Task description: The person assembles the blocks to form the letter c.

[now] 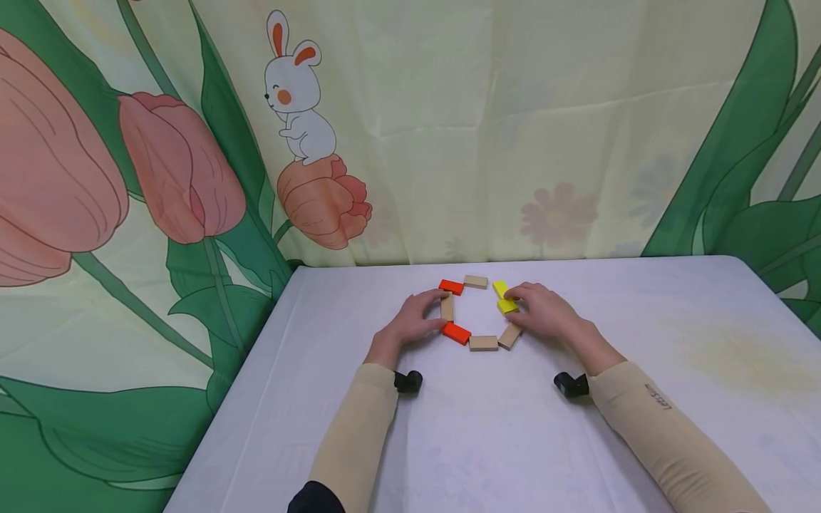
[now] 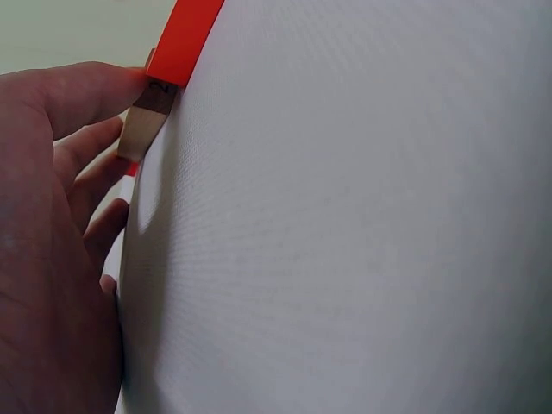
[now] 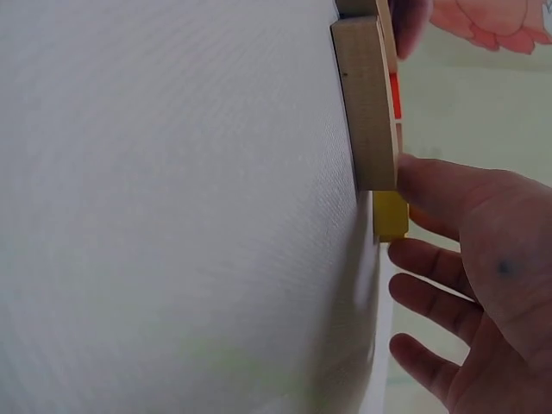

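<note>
Small rectangular blocks lie in a ring on the white-covered table. My left hand [image 1: 410,320] spans the plain wooden block [image 1: 447,308] on the ring's left side, forefinger at its far end and thumb at its near end. That thumb also sits against the corner of the near red block [image 2: 185,43]. On the right side my right hand [image 1: 541,310] has thumb and forefinger about the nearer yellow block [image 1: 507,306]. Its thumb lies at the end of a plain block [image 3: 366,103], and its other fingers are loosely bent beside the yellow one.
Another yellow block [image 1: 500,288], a far red block [image 1: 452,287] and a plain block [image 1: 475,281] form the ring's far side. A plain block [image 1: 484,343] lies at the near side. Behind the table [image 1: 487,442] hangs a printed curtain [image 1: 449,142] with tulips and a rabbit.
</note>
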A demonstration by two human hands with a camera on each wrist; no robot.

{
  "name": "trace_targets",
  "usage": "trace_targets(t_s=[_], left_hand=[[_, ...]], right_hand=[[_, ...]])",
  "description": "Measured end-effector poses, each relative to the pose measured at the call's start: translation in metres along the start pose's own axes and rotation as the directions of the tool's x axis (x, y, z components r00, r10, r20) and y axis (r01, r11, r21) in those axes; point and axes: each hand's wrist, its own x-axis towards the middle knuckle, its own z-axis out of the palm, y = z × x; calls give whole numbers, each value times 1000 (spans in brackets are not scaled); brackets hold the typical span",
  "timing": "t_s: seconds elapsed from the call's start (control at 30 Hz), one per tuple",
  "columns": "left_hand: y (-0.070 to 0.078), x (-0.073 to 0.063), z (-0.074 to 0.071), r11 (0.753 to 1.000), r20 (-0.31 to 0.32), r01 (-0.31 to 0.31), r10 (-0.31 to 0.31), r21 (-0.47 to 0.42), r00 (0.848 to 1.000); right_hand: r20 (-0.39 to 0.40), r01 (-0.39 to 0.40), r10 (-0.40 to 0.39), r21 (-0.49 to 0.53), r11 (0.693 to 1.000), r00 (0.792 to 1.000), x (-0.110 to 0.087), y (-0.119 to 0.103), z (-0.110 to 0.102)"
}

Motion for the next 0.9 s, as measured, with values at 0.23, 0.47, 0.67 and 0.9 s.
trace_targets(t_s=[0.23,0.47,0.67,0.9], left_hand=[[0,1,0,1000,3,-2,2,9,1000],[-2,2,1,1000,7,-10,10,12,1000],[-4,2,1,1000,7,-22,21,13,1000],[-4,2,0,999,8,-29,28,14,1000]], right_hand=[[-5,13,-13,0,1000,1000,0,0,0],[-21,36,-37,-21,999,999,-4,0,-2],[-20,41,-41,-16,999,999,-7,2,-3],[-19,36,-36,-1,999,999,-10,4,-4]])
